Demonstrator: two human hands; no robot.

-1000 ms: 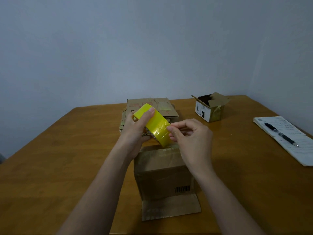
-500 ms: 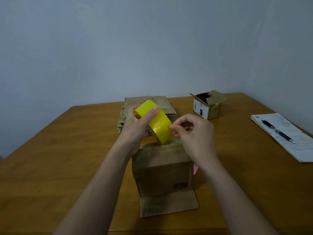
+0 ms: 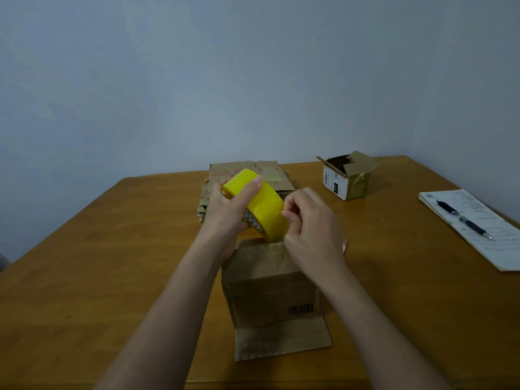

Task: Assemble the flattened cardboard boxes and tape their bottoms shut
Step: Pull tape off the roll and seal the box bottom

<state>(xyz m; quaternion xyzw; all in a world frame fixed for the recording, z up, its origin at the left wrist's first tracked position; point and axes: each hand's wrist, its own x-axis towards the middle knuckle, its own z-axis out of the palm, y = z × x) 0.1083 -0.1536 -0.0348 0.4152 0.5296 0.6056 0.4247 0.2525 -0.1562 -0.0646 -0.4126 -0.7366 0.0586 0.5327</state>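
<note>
1. A wooden table [image 3: 98, 277] with a warm orange-brown top stands pushed into the corner of a pale blue-grey room.
2. Near its front edge stands a brown cardboard box [image 3: 270, 291], a barcode on its near face and one flap lying flat on the wood toward the viewer.
3. At the far edge, a stack of flattened cardboard boxes [image 3: 270, 175] lies against the wall side.
4. To the right of that stack sits a small assembled box [image 3: 347, 178], its top flaps open and a white label on its side.
5. Along the right edge lies a white printed sheet [image 3: 495, 243], a black pen [image 3: 461, 219] resting across it.
</note>
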